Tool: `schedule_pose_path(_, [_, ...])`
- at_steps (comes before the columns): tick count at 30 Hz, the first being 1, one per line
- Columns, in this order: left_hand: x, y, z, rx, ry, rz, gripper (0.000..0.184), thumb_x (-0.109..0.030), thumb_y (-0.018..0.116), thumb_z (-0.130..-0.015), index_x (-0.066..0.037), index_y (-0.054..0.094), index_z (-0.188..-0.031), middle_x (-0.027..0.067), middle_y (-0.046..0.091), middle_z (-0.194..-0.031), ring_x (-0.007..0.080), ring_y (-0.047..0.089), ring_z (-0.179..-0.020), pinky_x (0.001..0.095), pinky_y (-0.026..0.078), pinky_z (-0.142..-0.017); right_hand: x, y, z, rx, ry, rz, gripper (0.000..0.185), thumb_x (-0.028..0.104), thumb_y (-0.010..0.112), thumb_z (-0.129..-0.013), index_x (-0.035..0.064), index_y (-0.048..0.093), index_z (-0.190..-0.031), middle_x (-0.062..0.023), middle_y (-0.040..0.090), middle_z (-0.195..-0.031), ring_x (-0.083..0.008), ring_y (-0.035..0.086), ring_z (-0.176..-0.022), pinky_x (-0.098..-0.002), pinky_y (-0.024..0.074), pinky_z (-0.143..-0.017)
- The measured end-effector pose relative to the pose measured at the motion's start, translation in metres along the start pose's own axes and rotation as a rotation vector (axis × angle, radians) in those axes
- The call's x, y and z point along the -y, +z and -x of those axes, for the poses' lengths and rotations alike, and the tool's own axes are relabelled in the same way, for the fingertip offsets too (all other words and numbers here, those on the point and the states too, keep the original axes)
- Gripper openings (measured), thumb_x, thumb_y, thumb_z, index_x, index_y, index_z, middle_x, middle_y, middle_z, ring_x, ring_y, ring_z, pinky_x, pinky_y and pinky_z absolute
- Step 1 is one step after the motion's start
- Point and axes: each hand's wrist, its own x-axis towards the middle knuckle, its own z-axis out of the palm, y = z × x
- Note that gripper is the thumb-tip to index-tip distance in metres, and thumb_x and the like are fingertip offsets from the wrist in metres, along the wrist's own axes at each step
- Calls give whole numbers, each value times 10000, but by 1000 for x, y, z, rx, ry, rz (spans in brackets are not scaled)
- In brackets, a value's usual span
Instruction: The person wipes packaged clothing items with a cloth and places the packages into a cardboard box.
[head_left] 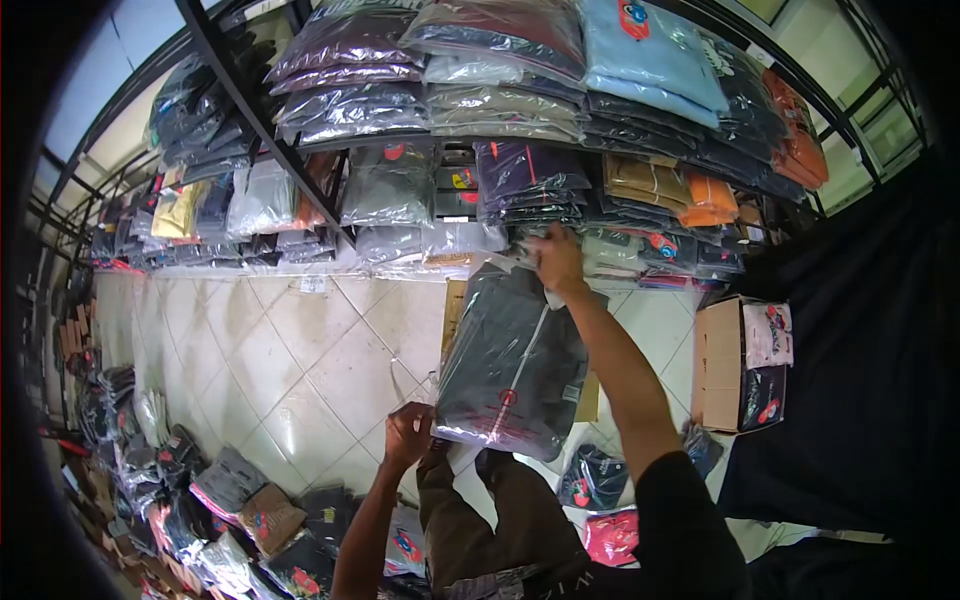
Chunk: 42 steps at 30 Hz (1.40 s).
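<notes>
A dark grey garment in a clear plastic bag [510,360] lies before me, a pale line running down its middle and red print near its lower end. My left hand [408,437] is closed at the bag's lower left corner. At the far end, beside the shelf front, my right hand [557,260] has its fingers bent at the bag's upper edge; the fingertips are partly blurred. Cardboard [453,312] shows beside and under the bag, mostly hidden by it.
Black metal shelves [245,110] ahead carry stacks of bagged clothes [500,100]. An open carton [720,365] with bagged items stands at right, near a black cloth [840,380]. More bagged clothes [270,515] are heaped at lower left. Several packs, one red [612,537], lie by my legs.
</notes>
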Motion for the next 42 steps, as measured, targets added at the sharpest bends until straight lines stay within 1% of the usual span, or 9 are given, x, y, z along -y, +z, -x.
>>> schedule_pose_path(6, [-16, 8, 1, -66, -169, 50, 65, -61, 665, -827, -12, 701, -804, 153, 688, -761, 279, 682, -673, 353, 528, -616, 93, -16, 42, 421, -835, -384, 522, -26, 661, -636, 202, 683, -1105, -67, 550, -1090, -260, 557, -1025, -377, 479, -829])
schedule_pose_path(9, [-29, 0, -7, -82, -28, -120, 55, -40, 657, -814, -46, 711, -811, 130, 696, -763, 289, 682, -675, 348, 527, -611, 58, 15, 29, 326, -537, -467, 505, -47, 656, -606, 195, 702, -1047, -58, 552, -1093, -272, 542, -1053, -382, 479, -869])
schedule_pose_path(11, [-34, -3, -11, -62, 2, -223, 70, -44, 645, -810, -65, 713, -809, 120, 699, -774, 303, 677, -683, 355, 526, -607, 22, 52, 21, -215, -316, -384, 482, -43, 652, -613, 191, 710, -1030, -68, 551, -1082, -282, 544, -1029, -412, 477, -858])
schedule_pose_path(17, [-47, -4, 6, -150, 46, -467, 215, -138, 687, -799, -62, 671, -1000, 130, 693, -962, 322, 656, -899, 404, 518, -737, -41, -33, 28, -130, 169, -72, 412, 42, 662, -717, 223, 705, -1085, -133, 509, -1021, -334, 523, -966, -429, 498, -813])
schedule_pose_path(21, [-102, 43, -29, 5, 187, -471, 683, -463, 727, -778, -106, 521, -1323, 181, 357, -1479, 473, 256, -1376, 596, 243, -1093, 8, -54, 66, -202, 249, -200, 477, 42, 675, -732, 238, 668, -1168, -104, 520, -995, -305, 553, -950, -419, 503, -741])
schedule_pose_path(25, [-114, 88, -55, 355, 54, -594, 945, -791, 596, -676, -272, 424, -1447, 119, 168, -1595, 456, -2, -1455, 817, 29, -984, -3, -25, 117, -187, 161, -77, 565, -16, 650, -689, 251, 662, -1186, -109, 520, -1063, -307, 555, -1016, -406, 524, -789])
schedule_pose_path(32, [-112, 92, -57, 336, 18, -598, 828, -710, 552, -785, -298, 363, -1477, 89, 137, -1608, 439, 4, -1461, 805, 0, -996, -42, -60, 161, -351, 544, -114, 458, -11, 623, -749, 171, 646, -1168, -159, 525, -1110, -358, 536, -980, -448, 479, -783])
schedule_pose_path(36, [-77, 104, -55, 263, 106, -742, 519, -388, 407, -970, -338, 349, -1483, 47, 109, -1617, 438, -3, -1463, 805, -14, -992, 37, -55, 213, -77, 233, -467, 520, 14, 646, -713, 173, 629, -1208, -179, 523, -1092, -375, 546, -956, -455, 477, -785])
schedule_pose_path(42, [-91, 98, -59, 315, 11, -552, 507, -348, 413, -972, -325, 360, -1476, 52, 105, -1616, 455, -4, -1456, 821, 13, -978, 126, -114, 287, 204, -83, -619, 525, -35, 631, -695, 164, 660, -1181, -103, 544, -1039, -294, 537, -989, -378, 467, -851])
